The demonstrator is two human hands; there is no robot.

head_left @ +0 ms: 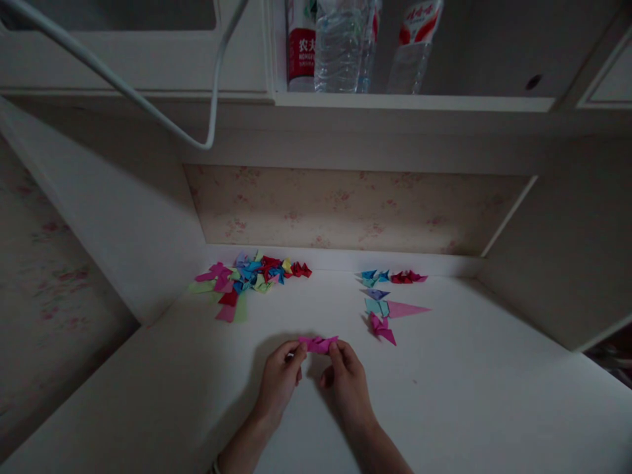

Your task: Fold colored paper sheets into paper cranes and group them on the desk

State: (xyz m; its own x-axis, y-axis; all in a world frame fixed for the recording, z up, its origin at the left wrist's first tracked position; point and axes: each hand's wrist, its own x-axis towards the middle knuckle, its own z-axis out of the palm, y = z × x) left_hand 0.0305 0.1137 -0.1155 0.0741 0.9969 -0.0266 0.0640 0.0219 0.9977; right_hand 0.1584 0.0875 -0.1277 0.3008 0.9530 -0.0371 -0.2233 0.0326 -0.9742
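A small folded pink paper piece (318, 343) is pinched at both ends just above the white desk (464, 401). My left hand (280, 378) grips its left end between thumb and fingers. My right hand (347, 380) grips its right end the same way. Both hands sit near the desk's front middle, wrists resting low. To the right of my hands lie a folded pink piece (382, 327), a flat pink triangle (405, 309) and a teal piece (376, 306).
A heap of folded coloured paper pieces (251, 275) lies at the back left. A smaller group of blue and red pieces (392, 277) sits at the back right. Plastic bottles (340, 46) stand on the shelf above. A white cable (148, 108) hangs at upper left.
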